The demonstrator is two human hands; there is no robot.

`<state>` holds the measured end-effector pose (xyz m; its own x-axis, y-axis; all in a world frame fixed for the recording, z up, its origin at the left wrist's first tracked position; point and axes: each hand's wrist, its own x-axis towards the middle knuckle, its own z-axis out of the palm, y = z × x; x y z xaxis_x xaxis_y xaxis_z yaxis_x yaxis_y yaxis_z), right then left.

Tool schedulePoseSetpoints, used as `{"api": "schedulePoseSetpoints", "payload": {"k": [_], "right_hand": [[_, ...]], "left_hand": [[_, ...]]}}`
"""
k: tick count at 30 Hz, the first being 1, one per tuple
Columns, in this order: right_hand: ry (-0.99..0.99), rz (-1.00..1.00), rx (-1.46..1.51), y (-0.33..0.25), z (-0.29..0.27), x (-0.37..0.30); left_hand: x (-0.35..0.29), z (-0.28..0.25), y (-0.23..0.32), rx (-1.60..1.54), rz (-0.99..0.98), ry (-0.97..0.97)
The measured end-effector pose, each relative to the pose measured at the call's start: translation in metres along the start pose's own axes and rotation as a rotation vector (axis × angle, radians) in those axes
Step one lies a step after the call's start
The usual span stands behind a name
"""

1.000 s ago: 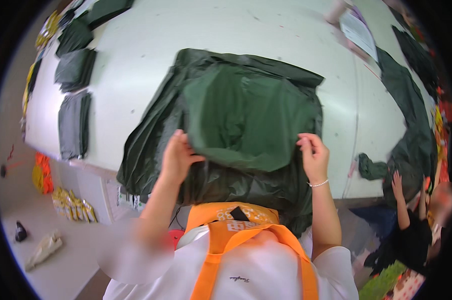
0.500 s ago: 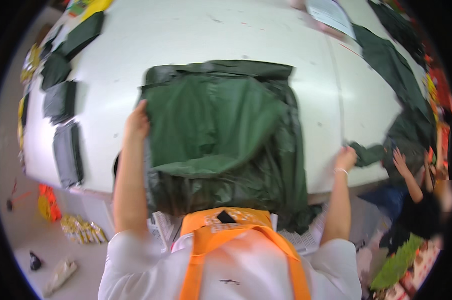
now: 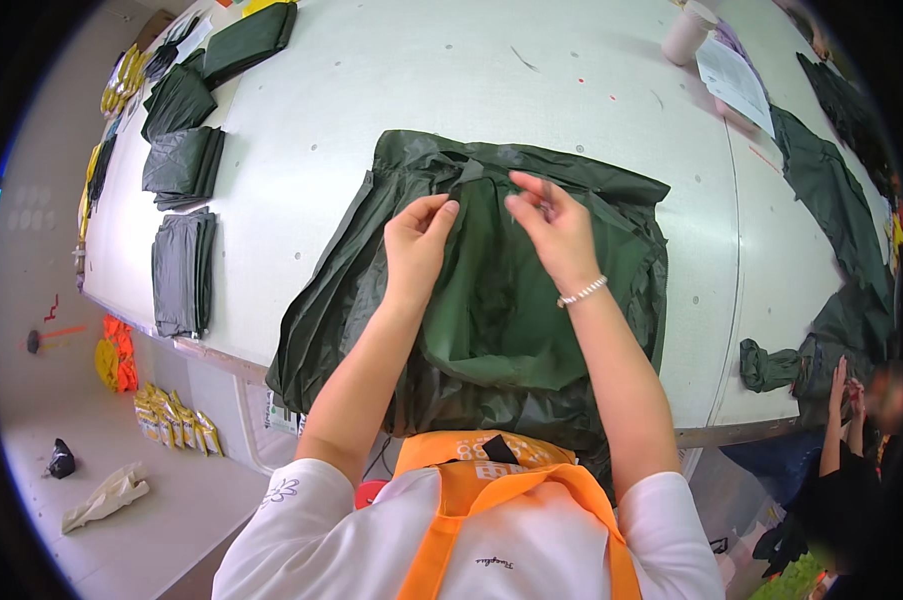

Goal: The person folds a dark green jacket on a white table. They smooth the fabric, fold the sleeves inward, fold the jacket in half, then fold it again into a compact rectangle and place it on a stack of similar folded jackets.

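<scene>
In front of me a dark green waterproof fabric piece (image 3: 511, 330), likely a garment, lies spread and layered, its lower part hanging over the table edge against my orange apron (image 3: 451, 455). A rounded opening or pouch shows in its middle. My left hand (image 3: 418, 245) is closed, thumb and forefinger pinching the fabric near the top of that opening. Just right of it hovers my right hand (image 3: 556, 225), bracelet at the wrist, its thumb and fingers apart and slightly blurred. Whether anything small lies between the right fingers is hard to see.
Folded dark green bundles (image 3: 183, 270) line the white table's (image 3: 371, 80) left side. A cup (image 3: 688, 32) and printed paper (image 3: 734, 80) stand far right. More green fabric (image 3: 821, 190) lies along the right, beside a small rolled bundle (image 3: 766, 366) and another person's hands (image 3: 839, 390).
My right hand has come from beside the small bundle on the right to above the fabric. My left hand has moved inward from the fabric's left edge to its upper middle.
</scene>
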<state>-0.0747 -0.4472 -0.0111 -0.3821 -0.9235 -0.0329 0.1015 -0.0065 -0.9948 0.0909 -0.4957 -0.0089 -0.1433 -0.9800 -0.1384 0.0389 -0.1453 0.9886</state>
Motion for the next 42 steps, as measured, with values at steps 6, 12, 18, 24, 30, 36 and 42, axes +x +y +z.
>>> {"api": "schedulePoseSetpoints", "payload": {"k": [6,12,18,24,30,36,42], "right_hand": [[-0.029,0.026,-0.17,0.0,0.021,0.012],[-0.072,0.015,-0.156,0.018,0.026,0.02],[-0.02,-0.016,-0.325,-0.014,0.006,0.021],[0.012,0.01,-0.313,-0.03,0.033,-0.005],[0.119,-0.023,-0.115,0.009,0.057,-0.026],[0.028,-0.036,-0.205,0.008,0.054,-0.027],[0.096,-0.053,-0.205,-0.01,0.044,-0.012]], "left_hand": [[-0.004,-0.01,0.001,-0.017,0.011,-0.005],[-0.002,-0.015,0.002,0.117,0.091,-0.058],[0.0,-0.016,0.002,0.66,0.52,-0.039],[0.0,-0.006,-0.008,0.494,0.439,-0.1],[0.003,-0.007,-0.009,-0.041,-0.045,-0.183],[0.01,-0.015,-0.005,-0.02,-0.087,-0.209],[0.009,-0.018,-0.007,0.135,0.014,-0.209]]}}
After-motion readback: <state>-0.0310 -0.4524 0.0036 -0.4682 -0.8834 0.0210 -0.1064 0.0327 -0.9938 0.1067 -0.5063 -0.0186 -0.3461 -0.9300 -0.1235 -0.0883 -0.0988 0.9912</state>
